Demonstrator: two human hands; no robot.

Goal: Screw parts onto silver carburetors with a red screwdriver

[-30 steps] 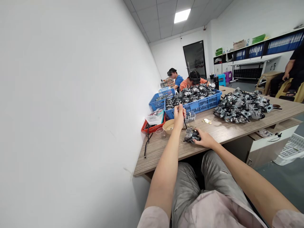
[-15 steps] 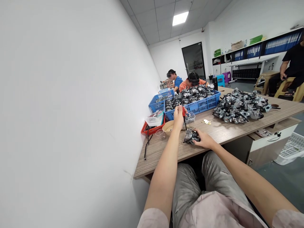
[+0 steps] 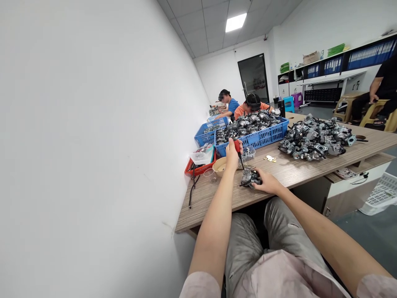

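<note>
On the near side of the blue basket (image 3: 265, 138), the right hand (image 3: 266, 182) grasps with its fingers the carburetor (image 3: 248, 178) at the surface (image 3: 290, 174). The left hand (image 3: 232, 153) has its fingers clenched around the screwdriver (image 3: 237, 146), which points down to the carburetor. Right of the basket is one pile (image 3: 318, 138).

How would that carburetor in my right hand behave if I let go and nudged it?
The carburetor would probably feel stiff and fairly heavy for its size, since its body looks like metal. Its lumpy, uneven outline suggests it might rock or tip rather than roll smoothly, especially without your right hand steadying it.
</note>
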